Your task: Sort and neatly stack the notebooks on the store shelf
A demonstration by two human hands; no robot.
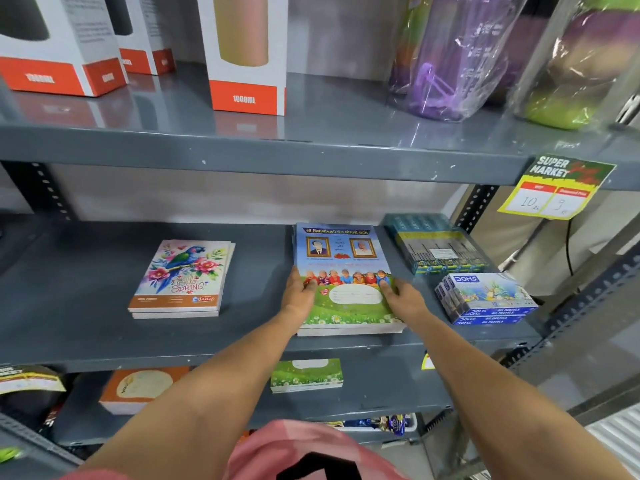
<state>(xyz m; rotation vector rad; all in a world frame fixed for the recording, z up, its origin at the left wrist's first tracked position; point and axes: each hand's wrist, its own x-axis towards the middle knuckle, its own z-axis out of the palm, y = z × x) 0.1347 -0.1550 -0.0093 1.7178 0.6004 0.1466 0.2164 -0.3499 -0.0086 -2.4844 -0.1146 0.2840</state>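
Observation:
A stack of large notebooks with a blue-and-green cover showing children (346, 271) lies on the grey middle shelf (86, 334). My left hand (299, 294) grips its left edge, thumb on the cover. At the right edge my right hand (403, 296) holds it the same way. A smaller stack of floral parrot "Spring" notebooks (181, 278) lies to the left, apart from both hands. On the shelf below lie more green-cover notebooks (306, 374) and an orange-cover stack (138, 388).
Boxes of oil pastels (485, 299) and packs of pencils (436, 244) sit right of the big stack. The shelf above holds bottle boxes (247, 53) and wrapped bottles (453, 53). A price tag (554, 187) hangs from its edge.

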